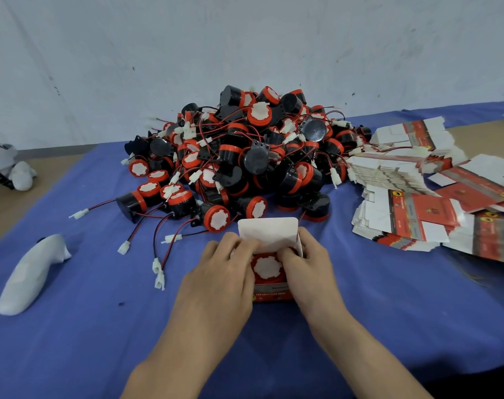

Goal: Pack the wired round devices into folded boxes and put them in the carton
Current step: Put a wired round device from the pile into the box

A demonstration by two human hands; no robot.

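Observation:
A small red and white folded box (269, 234) stands on the blue cloth in front of me, its top flap up. A round device (266, 267) with a red rim and white centre sits inside it, face up. My left hand (222, 269) grips the box's left side, fingers curled at the opening. My right hand (305, 260) grips its right side, fingertips pressing on the device's edge. Behind the box lies a big pile of black and red wired devices (245, 156). No carton is in view.
Stacks of flat unfolded boxes (412, 203) lie at the right on the blue cloth (101, 326). A white handle-shaped object (29, 275) lies at the left. Loose wires with white plugs (158, 269) trail left of my hands. A grey wall stands behind.

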